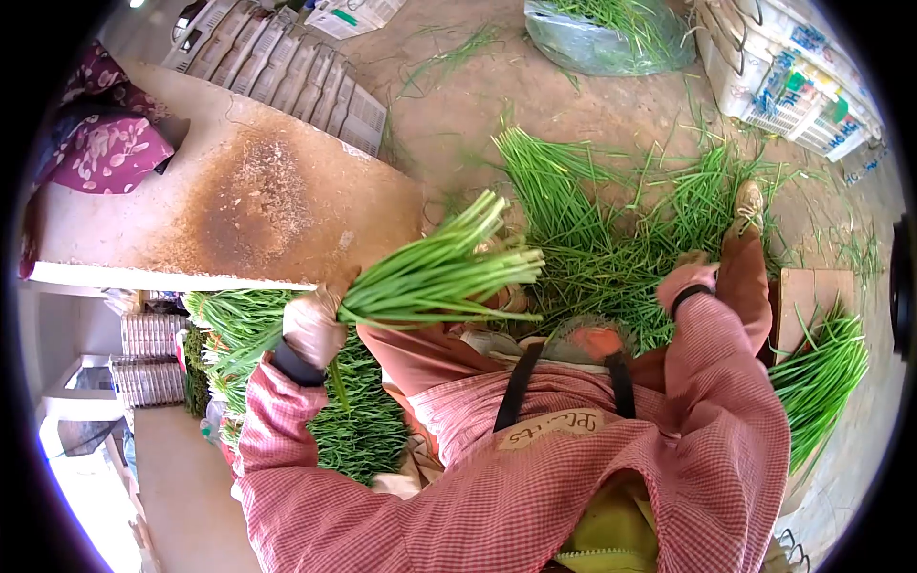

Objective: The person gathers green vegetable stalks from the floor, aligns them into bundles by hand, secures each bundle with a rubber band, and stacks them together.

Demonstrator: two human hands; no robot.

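Bunch (pixel 430 279), mid-frame, sits in the left hand (pixel 315 327), fingers wrapped round it partway along, apparently to leave the pale ends free. Right of centre, the right hand (pixel 686 285) is by loose stems (pixel 602 272), probably heaped there for easy reach; whether its fingers grip any, I cannot tell. Upper left, a stained slab (pixel 373 205); beyond, brownish floor (pixel 468 95) and stacked crates (pixel 277 76).

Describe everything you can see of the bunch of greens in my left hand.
The bunch has long, slender green stalks with paler ends. The left hand grips it; from the fist the stalks spread loosely, pale ends toward the picture's right. It is held up, overlapping the table in this view; no tie shows.
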